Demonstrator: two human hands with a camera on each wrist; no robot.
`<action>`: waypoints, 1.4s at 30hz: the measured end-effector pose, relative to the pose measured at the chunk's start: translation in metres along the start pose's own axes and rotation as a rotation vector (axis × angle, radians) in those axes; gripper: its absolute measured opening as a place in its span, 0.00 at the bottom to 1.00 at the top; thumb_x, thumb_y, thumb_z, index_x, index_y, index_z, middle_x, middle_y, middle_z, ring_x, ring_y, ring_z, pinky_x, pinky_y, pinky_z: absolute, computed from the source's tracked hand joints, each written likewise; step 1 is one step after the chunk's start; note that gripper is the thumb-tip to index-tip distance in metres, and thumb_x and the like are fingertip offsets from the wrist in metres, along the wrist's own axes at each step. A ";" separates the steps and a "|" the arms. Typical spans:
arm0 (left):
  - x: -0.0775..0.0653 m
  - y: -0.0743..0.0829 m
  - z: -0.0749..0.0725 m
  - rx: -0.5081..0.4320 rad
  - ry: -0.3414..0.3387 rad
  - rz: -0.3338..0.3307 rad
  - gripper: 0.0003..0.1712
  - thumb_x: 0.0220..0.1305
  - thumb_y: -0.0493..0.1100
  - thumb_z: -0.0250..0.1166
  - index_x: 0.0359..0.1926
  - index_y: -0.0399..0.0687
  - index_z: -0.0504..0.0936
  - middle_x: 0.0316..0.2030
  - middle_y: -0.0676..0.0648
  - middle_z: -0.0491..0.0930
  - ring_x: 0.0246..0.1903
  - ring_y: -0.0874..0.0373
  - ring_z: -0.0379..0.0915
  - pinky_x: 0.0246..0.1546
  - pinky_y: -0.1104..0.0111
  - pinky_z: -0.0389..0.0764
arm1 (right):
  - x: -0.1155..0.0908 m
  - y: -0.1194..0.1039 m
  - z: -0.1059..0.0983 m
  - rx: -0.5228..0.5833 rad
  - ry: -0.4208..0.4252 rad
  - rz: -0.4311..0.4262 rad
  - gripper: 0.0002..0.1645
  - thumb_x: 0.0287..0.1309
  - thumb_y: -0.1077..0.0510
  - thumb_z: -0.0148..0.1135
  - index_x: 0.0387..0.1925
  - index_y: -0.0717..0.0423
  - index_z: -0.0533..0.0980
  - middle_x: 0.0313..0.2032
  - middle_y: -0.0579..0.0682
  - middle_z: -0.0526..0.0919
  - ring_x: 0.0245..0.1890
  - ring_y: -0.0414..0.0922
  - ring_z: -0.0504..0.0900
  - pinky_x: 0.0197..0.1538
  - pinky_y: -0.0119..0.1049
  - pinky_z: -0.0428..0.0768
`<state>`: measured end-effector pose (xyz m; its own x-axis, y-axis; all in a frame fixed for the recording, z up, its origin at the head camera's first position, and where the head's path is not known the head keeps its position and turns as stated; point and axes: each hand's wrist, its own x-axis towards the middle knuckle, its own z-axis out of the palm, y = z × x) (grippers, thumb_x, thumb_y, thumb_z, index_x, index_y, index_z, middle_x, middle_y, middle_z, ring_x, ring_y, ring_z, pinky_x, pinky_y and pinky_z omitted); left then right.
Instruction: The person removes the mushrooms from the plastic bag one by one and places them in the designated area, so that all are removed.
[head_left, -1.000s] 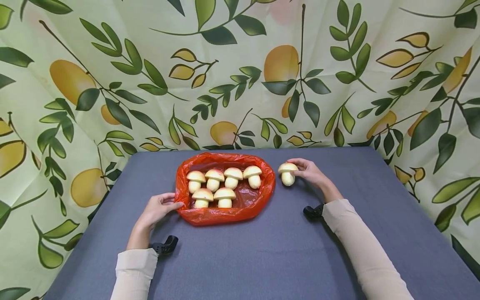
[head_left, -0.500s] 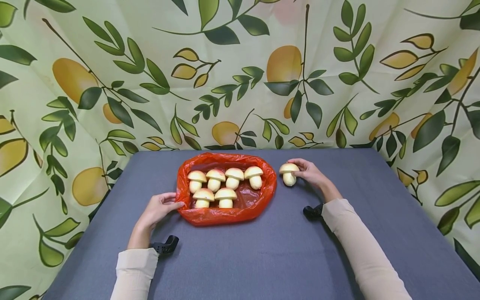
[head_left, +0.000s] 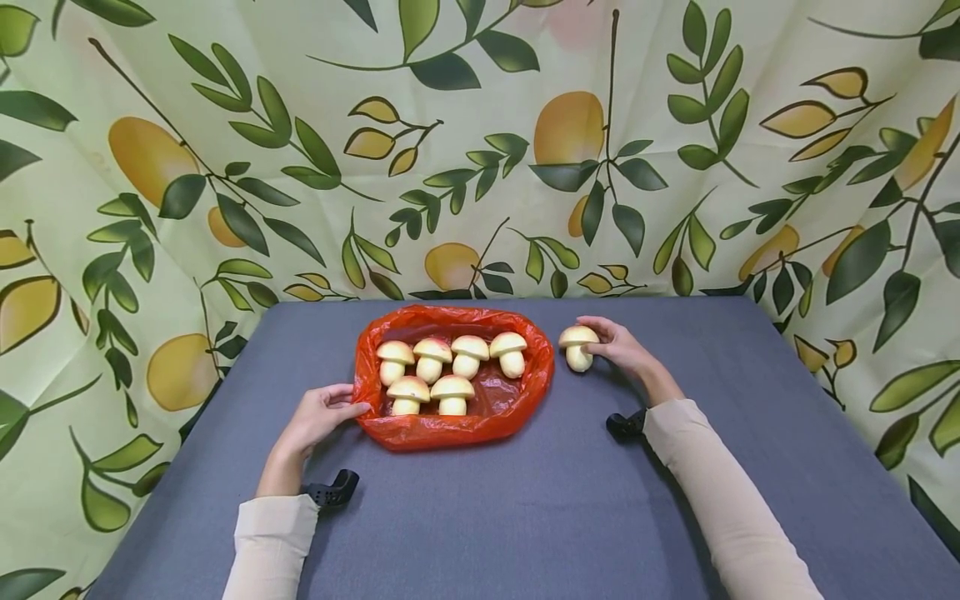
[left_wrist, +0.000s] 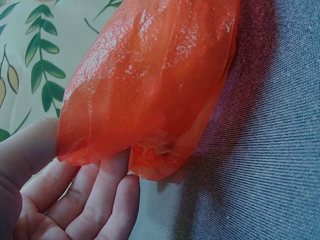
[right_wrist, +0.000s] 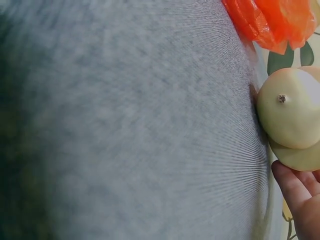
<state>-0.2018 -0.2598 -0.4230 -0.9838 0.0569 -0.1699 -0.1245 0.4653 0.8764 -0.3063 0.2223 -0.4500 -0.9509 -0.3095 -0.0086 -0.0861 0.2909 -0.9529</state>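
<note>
In the head view, a red plastic bag [head_left: 454,433] lies on the table with its mouth rolled wide, and several pale mushrooms [head_left: 470,347] with yellowish, partly pink caps sit inside in two rows. My left hand [head_left: 318,417] pinches the bag's left edge between thumb and fingers; the left wrist view shows the thin red film [left_wrist: 145,85] between them. To the right of the bag, my right hand [head_left: 615,343] grips a single mushroom [head_left: 576,337] by its right side. The right wrist view shows the round stem end of this mushroom [right_wrist: 290,110], with fingertips against the cap.
A grey-blue cloth [head_left: 480,517] covers the table. Behind and at both sides hangs a curtain [head_left: 480,150] printed with leaves and fruit. Black wrist cameras [head_left: 333,492] sit at both wrists, close to the cloth.
</note>
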 end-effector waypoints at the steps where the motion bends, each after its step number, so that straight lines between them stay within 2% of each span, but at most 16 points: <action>1: 0.000 0.000 0.000 0.000 0.000 -0.002 0.27 0.58 0.39 0.68 0.55 0.25 0.75 0.42 0.40 0.87 0.31 0.79 0.76 0.37 0.81 0.76 | 0.000 0.000 0.000 -0.002 0.006 0.001 0.37 0.59 0.69 0.58 0.68 0.73 0.57 0.68 0.72 0.61 0.45 0.18 0.69 0.49 0.13 0.67; 5: 0.000 0.000 -0.001 0.000 -0.003 -0.005 0.27 0.59 0.39 0.68 0.55 0.25 0.75 0.40 0.44 0.88 0.31 0.79 0.77 0.37 0.80 0.76 | -0.002 -0.001 -0.002 0.000 0.040 -0.012 0.37 0.58 0.69 0.59 0.67 0.73 0.57 0.67 0.73 0.62 0.45 0.19 0.71 0.49 0.14 0.68; 7: 0.000 0.000 -0.001 -0.002 -0.002 -0.008 0.27 0.59 0.39 0.68 0.55 0.25 0.75 0.40 0.44 0.88 0.31 0.79 0.77 0.37 0.81 0.76 | -0.003 -0.003 -0.003 -0.012 0.056 -0.024 0.37 0.59 0.68 0.59 0.67 0.74 0.57 0.66 0.74 0.62 0.48 0.24 0.72 0.49 0.14 0.69; 10: 0.001 0.001 -0.001 -0.004 -0.002 -0.010 0.27 0.59 0.39 0.68 0.55 0.25 0.75 0.40 0.44 0.88 0.31 0.79 0.77 0.37 0.81 0.76 | -0.006 -0.008 -0.005 -0.022 0.081 -0.021 0.36 0.60 0.67 0.59 0.67 0.74 0.57 0.66 0.74 0.61 0.59 0.42 0.74 0.50 0.14 0.69; 12: 0.001 0.001 -0.001 -0.004 -0.002 -0.008 0.27 0.59 0.39 0.68 0.55 0.25 0.74 0.40 0.43 0.88 0.31 0.79 0.77 0.37 0.81 0.76 | -0.008 -0.011 -0.006 -0.022 0.094 -0.013 0.37 0.60 0.65 0.59 0.67 0.72 0.57 0.67 0.73 0.61 0.65 0.55 0.69 0.50 0.13 0.69; 14: 0.001 0.001 -0.001 -0.007 -0.004 -0.007 0.27 0.59 0.39 0.68 0.55 0.25 0.74 0.40 0.42 0.88 0.31 0.79 0.77 0.37 0.81 0.76 | -0.010 -0.014 -0.007 -0.006 0.109 -0.006 0.37 0.60 0.64 0.61 0.67 0.70 0.58 0.65 0.66 0.67 0.68 0.60 0.64 0.50 0.13 0.69; 17: 0.001 0.001 0.000 -0.007 -0.004 -0.005 0.27 0.59 0.39 0.68 0.55 0.24 0.74 0.41 0.41 0.88 0.31 0.78 0.77 0.37 0.81 0.76 | -0.013 -0.019 -0.008 0.020 0.133 -0.010 0.37 0.60 0.64 0.61 0.67 0.69 0.59 0.55 0.44 0.77 0.65 0.53 0.70 0.50 0.14 0.71; 19: 0.000 0.001 0.000 -0.003 -0.003 -0.005 0.27 0.59 0.39 0.68 0.55 0.24 0.74 0.41 0.40 0.88 0.31 0.78 0.77 0.37 0.81 0.76 | -0.015 -0.023 -0.009 0.051 0.149 -0.024 0.36 0.60 0.64 0.61 0.67 0.69 0.59 0.48 0.30 0.76 0.61 0.43 0.74 0.51 0.15 0.72; 21: 0.000 0.001 -0.001 0.002 -0.002 -0.005 0.27 0.59 0.39 0.68 0.55 0.25 0.74 0.41 0.40 0.88 0.31 0.78 0.77 0.37 0.81 0.76 | -0.016 -0.027 -0.009 0.080 0.163 -0.042 0.36 0.60 0.65 0.61 0.66 0.70 0.59 0.44 0.23 0.75 0.55 0.33 0.75 0.50 0.15 0.73; 25: 0.000 0.000 -0.001 0.006 0.000 -0.003 0.27 0.59 0.39 0.68 0.55 0.25 0.75 0.40 0.43 0.88 0.30 0.78 0.77 0.37 0.81 0.76 | -0.016 -0.033 -0.009 0.123 0.182 -0.087 0.34 0.60 0.66 0.61 0.65 0.73 0.60 0.43 0.23 0.77 0.49 0.25 0.76 0.50 0.16 0.75; 30: 0.000 -0.001 -0.001 0.001 0.001 0.001 0.26 0.59 0.38 0.68 0.54 0.25 0.75 0.38 0.45 0.88 0.30 0.78 0.77 0.37 0.81 0.76 | -0.017 -0.039 -0.006 0.164 0.189 -0.117 0.32 0.59 0.67 0.61 0.63 0.72 0.62 0.43 0.25 0.79 0.47 0.24 0.78 0.49 0.17 0.77; 34: 0.000 -0.001 -0.001 -0.007 -0.001 0.003 0.26 0.59 0.38 0.68 0.54 0.24 0.75 0.37 0.47 0.88 0.30 0.78 0.77 0.37 0.81 0.76 | -0.020 -0.043 -0.002 0.186 0.188 -0.136 0.27 0.59 0.67 0.62 0.60 0.66 0.67 0.42 0.26 0.81 0.47 0.25 0.79 0.48 0.17 0.77; 39: 0.000 -0.001 -0.001 -0.011 -0.003 0.004 0.26 0.58 0.38 0.68 0.54 0.24 0.75 0.37 0.46 0.88 0.30 0.78 0.77 0.36 0.81 0.76 | -0.024 -0.049 0.008 0.193 0.167 -0.143 0.21 0.60 0.65 0.62 0.53 0.50 0.72 0.42 0.28 0.82 0.46 0.25 0.80 0.48 0.18 0.77; 42: 0.000 0.000 -0.001 -0.008 -0.002 0.006 0.26 0.58 0.38 0.68 0.54 0.24 0.75 0.38 0.44 0.88 0.30 0.78 0.77 0.36 0.81 0.76 | -0.025 -0.052 0.017 0.198 0.147 -0.146 0.20 0.60 0.65 0.62 0.52 0.47 0.72 0.43 0.29 0.82 0.46 0.26 0.81 0.48 0.19 0.78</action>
<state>-0.2017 -0.2608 -0.4229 -0.9843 0.0612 -0.1656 -0.1197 0.4583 0.8807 -0.2727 0.1998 -0.4057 -0.9667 -0.1965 0.1638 -0.1797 0.0661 -0.9815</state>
